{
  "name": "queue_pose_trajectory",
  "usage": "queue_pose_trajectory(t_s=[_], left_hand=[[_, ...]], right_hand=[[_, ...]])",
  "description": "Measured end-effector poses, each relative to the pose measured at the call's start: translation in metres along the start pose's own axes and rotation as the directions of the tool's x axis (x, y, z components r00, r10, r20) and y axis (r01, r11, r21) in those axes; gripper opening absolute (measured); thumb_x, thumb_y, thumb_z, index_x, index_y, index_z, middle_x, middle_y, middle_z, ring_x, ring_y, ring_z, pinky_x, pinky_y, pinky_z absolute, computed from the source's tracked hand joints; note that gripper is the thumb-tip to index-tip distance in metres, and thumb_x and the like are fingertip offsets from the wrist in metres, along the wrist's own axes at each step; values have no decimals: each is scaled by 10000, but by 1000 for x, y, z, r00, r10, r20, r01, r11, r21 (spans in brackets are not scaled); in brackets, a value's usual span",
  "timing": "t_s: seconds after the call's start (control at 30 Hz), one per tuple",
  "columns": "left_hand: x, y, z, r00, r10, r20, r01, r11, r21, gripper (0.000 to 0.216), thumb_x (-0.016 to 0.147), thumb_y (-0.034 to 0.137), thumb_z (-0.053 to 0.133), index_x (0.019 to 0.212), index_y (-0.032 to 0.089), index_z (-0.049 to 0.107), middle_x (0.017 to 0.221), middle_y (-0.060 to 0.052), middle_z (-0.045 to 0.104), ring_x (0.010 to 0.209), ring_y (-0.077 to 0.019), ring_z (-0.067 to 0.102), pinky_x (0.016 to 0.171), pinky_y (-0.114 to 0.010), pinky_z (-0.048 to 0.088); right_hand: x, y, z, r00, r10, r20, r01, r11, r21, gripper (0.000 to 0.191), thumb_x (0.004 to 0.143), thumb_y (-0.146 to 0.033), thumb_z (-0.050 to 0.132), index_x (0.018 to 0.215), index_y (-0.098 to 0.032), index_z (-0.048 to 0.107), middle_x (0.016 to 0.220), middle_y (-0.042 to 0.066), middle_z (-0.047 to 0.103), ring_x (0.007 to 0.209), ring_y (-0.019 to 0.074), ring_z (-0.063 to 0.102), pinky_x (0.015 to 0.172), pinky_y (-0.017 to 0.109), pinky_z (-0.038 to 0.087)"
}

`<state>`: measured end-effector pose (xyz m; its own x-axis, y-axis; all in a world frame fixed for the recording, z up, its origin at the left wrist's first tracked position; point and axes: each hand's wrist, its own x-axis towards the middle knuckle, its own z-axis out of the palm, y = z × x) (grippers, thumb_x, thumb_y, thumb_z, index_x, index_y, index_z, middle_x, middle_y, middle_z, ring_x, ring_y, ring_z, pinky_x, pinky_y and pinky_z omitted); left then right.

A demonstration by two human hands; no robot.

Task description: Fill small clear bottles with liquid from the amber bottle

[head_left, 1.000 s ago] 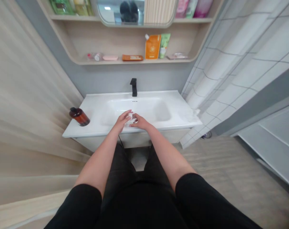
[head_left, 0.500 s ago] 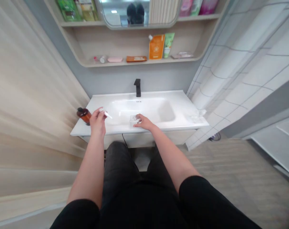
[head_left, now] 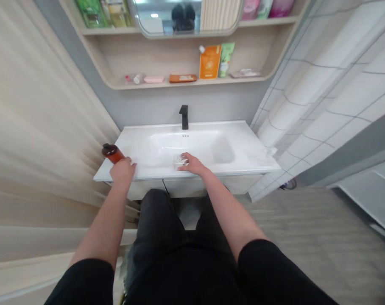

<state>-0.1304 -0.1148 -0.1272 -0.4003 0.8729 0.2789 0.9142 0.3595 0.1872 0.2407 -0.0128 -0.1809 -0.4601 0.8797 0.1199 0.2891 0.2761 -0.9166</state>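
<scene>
Near the front edge of the white washbasin (head_left: 240,140), my right hand (head_left: 194,164) grips a small clear box (head_left: 179,161) at its right side. My left hand (head_left: 122,171) is low over the left end of the counter, fingers curled downward. Whatever it holds, if anything, is hidden behind the hand. Just beyond its fingertips stands an amber bottle (head_left: 114,154) with a dark top; the hand covers its lower part, so I cannot tell whether they touch.
A black faucet (head_left: 184,117) rises behind the basin. Above it, a shelf (head_left: 154,86) holds an orange pouch (head_left: 210,62), a green tube (head_left: 226,59) and several small items. Clear plastic (head_left: 264,156) lies at the counter's right end. A beige curtain (head_left: 52,127) hangs left.
My left hand has moved left and down towards the amber bottle, and the small white piece it held is out of sight. My right hand keeps hold of the clear box.
</scene>
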Motion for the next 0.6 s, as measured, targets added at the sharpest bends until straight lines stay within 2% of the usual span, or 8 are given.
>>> queue_pose_trajectory(t_s=[0.2, 0.33, 0.47, 0.53, 0.6], left_hand=[[-7, -1, -1, 999, -44, 22, 43, 997, 57, 368, 1063, 477, 623, 1257, 203, 775, 1280, -229, 750, 1073, -402, 732, 872, -471, 547], [-19, -1, -4, 998, -65, -22, 65, 998, -3, 430, 1047, 524, 666, 1328, 212, 758, 1325, -222, 726, 1123, -416, 726, 908, -481, 554], [-26, -8, -18, 973, -125, -196, 100, 986, -130, 427, 1060, 511, 672, 1337, 194, 740, 1355, -215, 724, 1280, -437, 675, 1083, -553, 546], [-20, -18, -31, 932, -176, -316, 114, 972, -206, 420, 1055, 438, 689, 1377, 168, 691, 1418, -208, 700, 1398, -433, 615, 1210, -586, 494], [-7, -30, -42, 909, -230, -347, 118, 942, -314, 515, 1015, 365, 741, 1453, 140, 592, 1493, -209, 651, 1495, -437, 542, 1285, -621, 439]], right_hand=[[2, 2, 0, 1000, 0, 7, 0, 1000, 12, 791, 650, -409, 1062, 1350, -268, 721, 1278, 63, 798, 917, 199, 713, 955, 399, 625], [2, 2, 0, 1000, 1, 2, -1, 1000, 24, 805, 640, -412, 1064, 1354, -275, 719, 1271, 59, 798, 920, 202, 709, 949, 400, 625], [0, 3, 0, 1000, -12, 8, 12, 1000, 20, 781, 646, -414, 1065, 1338, -277, 729, 1278, 56, 798, 938, 205, 719, 965, 399, 626], [0, 2, 0, 1000, -10, 12, 9, 1000, 22, 789, 657, -422, 1063, 1355, -277, 726, 1297, 62, 797, 955, 209, 722, 974, 403, 626], [0, 1, -1, 1000, -1, 11, 1, 1000, 21, 807, 660, -422, 1062, 1376, -273, 720, 1303, 69, 797, 964, 214, 723, 978, 407, 627]])
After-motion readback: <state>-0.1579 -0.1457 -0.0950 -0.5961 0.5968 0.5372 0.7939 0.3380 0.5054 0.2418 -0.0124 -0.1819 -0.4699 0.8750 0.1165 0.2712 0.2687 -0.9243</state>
